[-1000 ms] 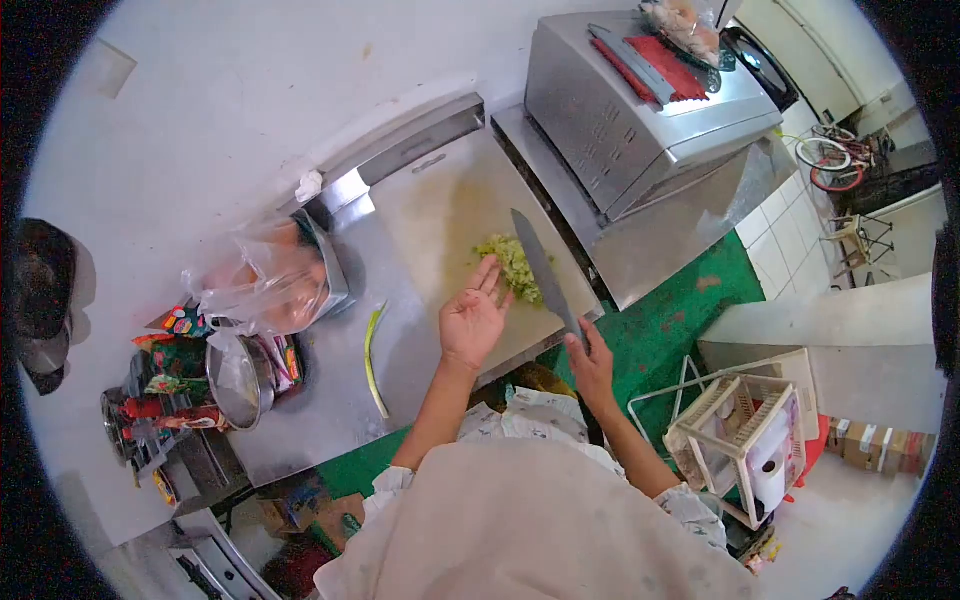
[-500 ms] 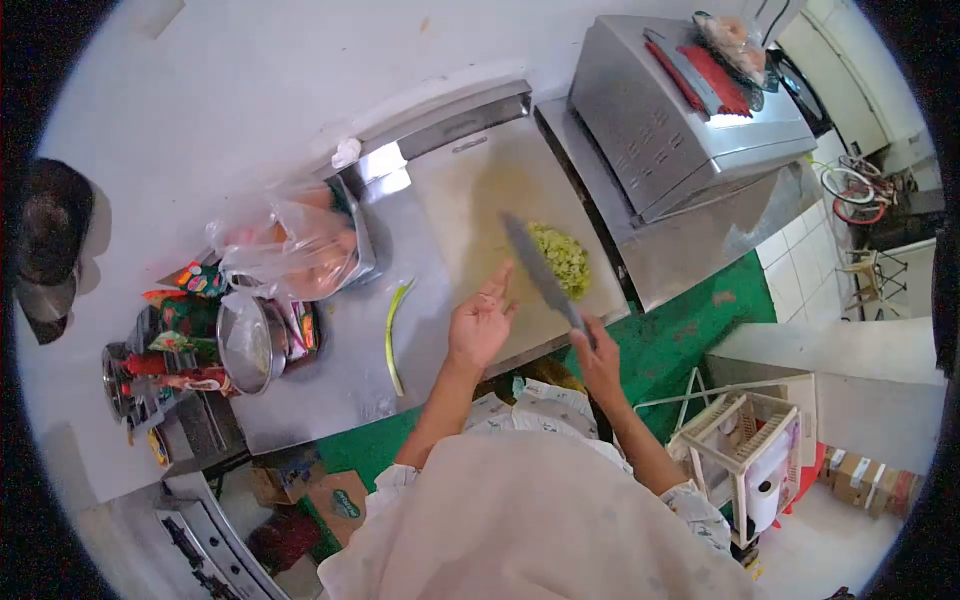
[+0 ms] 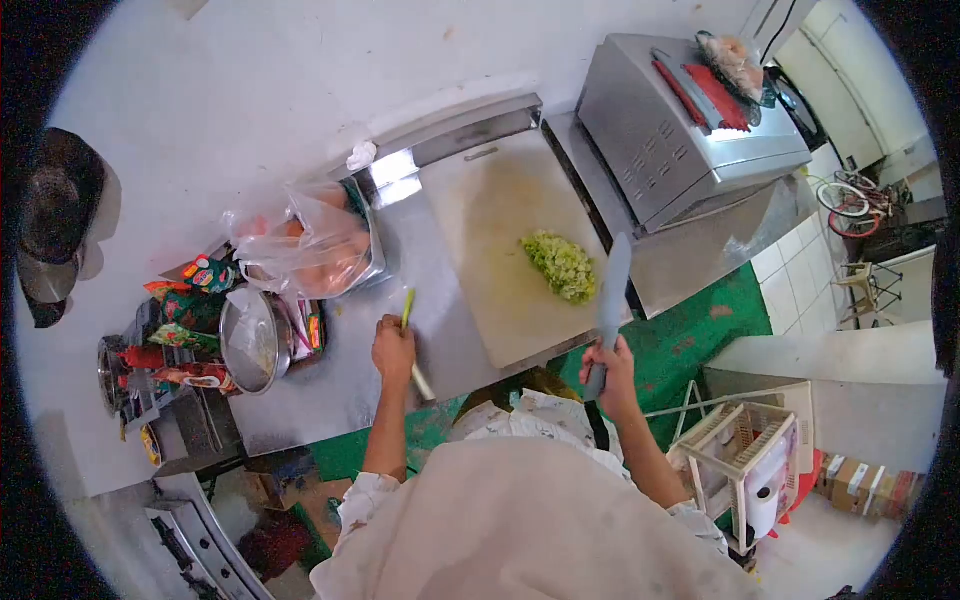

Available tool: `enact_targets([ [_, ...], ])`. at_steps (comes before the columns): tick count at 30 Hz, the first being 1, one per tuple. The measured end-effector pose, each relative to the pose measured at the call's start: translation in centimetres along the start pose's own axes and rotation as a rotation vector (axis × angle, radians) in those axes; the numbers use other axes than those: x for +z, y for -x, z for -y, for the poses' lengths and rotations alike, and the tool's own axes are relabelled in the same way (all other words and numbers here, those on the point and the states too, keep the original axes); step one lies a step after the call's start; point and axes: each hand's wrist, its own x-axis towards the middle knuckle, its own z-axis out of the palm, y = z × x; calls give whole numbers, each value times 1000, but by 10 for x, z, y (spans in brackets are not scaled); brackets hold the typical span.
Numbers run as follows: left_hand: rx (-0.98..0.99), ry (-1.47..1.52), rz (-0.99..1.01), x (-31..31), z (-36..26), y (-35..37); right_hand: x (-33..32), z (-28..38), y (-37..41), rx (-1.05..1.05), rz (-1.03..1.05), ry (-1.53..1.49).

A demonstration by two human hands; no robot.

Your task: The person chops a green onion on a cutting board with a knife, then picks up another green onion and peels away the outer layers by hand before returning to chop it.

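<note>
My left hand (image 3: 393, 347) is closed around the middle of a spring onion (image 3: 423, 384) on the metal counter, left of the cutting board. The stalk's green tip sticks out above the fist and its pale end below. In my right hand (image 3: 612, 372) is a knife (image 3: 615, 285), gripped by its grey handle with the broad blade pointing up and away from me. The blade stands over the board's right edge. A heap of chopped greens (image 3: 560, 266) lies on the white cutting board (image 3: 490, 225), left of the blade and apart from it.
Left on the metal counter (image 3: 330, 390) stands a tray with a clear plastic bag (image 3: 310, 250) of orange-pink items. Beside it are a steel bowl (image 3: 253, 340) and several packets. A metal appliance (image 3: 670, 135) stands at the right. A white rack (image 3: 735, 450) is on the floor.
My left hand has moved left from the board and taken hold of the spring onion. My right hand has carried the knife right, away from the chopped greens, turning the blade upward.
</note>
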Motion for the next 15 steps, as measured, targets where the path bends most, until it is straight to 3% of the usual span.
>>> enact_targets([
  [2, -38, 74, 77, 3, -2, -2, -4, -6, 4, -30, 10, 101],
  [4, -415, 836, -37, 9, -18, -4, -4, -10, 9, -56, 14, 202],
  [5, -414, 835, -27, 12, -25, -3, -5, -15, 9, -60, 9, 226],
  [8, -696, 1396, -40, 25, -53, -3, 0, -21, 14, -60, -8, 214],
  [11, -702, 1539, -80, 55, -59, 2, 3, -25, 16, -63, -16, 256],
  [15, -616, 1435, -75, 62, -76, 11, -4, -44, 13, -140, -14, 507],
])
